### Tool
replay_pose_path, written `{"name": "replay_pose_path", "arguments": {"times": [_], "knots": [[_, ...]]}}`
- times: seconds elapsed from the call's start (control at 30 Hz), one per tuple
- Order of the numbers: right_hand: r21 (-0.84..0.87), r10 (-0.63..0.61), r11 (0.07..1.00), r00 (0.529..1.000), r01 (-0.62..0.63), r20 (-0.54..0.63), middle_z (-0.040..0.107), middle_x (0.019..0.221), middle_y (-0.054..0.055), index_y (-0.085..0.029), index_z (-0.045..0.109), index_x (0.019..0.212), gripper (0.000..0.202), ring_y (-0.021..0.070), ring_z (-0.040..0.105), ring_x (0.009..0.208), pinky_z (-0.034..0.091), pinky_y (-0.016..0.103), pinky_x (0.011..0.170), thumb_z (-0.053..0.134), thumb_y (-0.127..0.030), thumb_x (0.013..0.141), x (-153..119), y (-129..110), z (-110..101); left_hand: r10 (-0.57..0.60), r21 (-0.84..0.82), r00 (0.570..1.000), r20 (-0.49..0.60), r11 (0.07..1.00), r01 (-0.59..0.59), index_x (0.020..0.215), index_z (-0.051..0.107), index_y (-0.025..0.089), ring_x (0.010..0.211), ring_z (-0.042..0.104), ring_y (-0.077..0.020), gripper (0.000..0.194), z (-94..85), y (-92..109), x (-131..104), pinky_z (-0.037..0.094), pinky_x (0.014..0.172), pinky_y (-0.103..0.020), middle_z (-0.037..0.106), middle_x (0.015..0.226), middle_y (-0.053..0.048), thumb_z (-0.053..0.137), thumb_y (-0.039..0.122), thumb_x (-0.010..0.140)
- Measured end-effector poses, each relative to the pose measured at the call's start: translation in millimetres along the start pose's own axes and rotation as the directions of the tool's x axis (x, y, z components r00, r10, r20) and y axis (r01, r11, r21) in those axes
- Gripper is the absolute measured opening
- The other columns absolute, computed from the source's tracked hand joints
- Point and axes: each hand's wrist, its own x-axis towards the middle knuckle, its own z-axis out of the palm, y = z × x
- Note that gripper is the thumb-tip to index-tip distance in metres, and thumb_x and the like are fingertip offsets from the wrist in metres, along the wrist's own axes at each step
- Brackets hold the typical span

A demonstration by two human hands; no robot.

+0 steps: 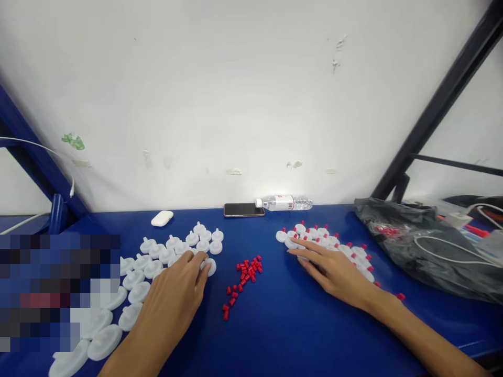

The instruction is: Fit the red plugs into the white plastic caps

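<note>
My left hand (181, 280) has its fingers pressed together on a white disc (211, 267) at the right edge of many white discs with short stems (152, 269). Over the right-hand group of white discs tipped with red caps (348, 250), my right hand (332, 269) is spread, fingers apart and pointing left, with nothing visible in them. Between the hands, a loose pile of small red caps (250, 270) lies on the blue table (267, 335). My left fingertips are partly hidden behind the hand.
Along the white wall lie a phone (243, 210) and a water bottle (285, 202). A white case (162, 218) sits at the back left. A dark plastic bag (424, 256) with a white cable is at the right. Metal posts frame both sides.
</note>
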Motion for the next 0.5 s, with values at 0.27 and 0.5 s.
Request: {"name": "replay_pose_path", "arguments": {"times": [0.27, 0.5], "knots": [[0.105, 0.004, 0.994, 0.998, 0.003, -0.059, 0.076, 0.125, 0.007, -0.026, 0.070, 0.128, 0.028, 0.0220, 0.078, 0.101, 0.064, 0.033, 0.080, 0.049, -0.030, 0.110, 18, -43, -1, 0.014, -0.223, 0.950, -0.312, 0.971, -0.088, 0.108, 0.069, 0.030, 0.065, 0.072, -0.0161, 0.029, 20.5, -13, -41, 0.059, 0.069, -0.028, 0.080, 0.107, 0.000, 0.044, 0.042, 0.106], [0.144, -0.078, 0.987, 0.996, 0.072, 0.035, 0.077, 0.108, 0.002, -0.025, 0.075, 0.112, 0.019, 0.0185, 0.076, 0.087, 0.059, 0.029, 0.073, 0.060, -0.034, 0.107, 45, -64, 16, 0.017, -0.480, 0.917, -0.398, 0.848, -0.225, 0.117, 0.072, 0.039, 0.053, 0.062, -0.0033, 0.024, 35.3, -9, -64, 0.053, 0.055, -0.017, 0.070, 0.119, 0.005, 0.051, 0.045, 0.106]]}}
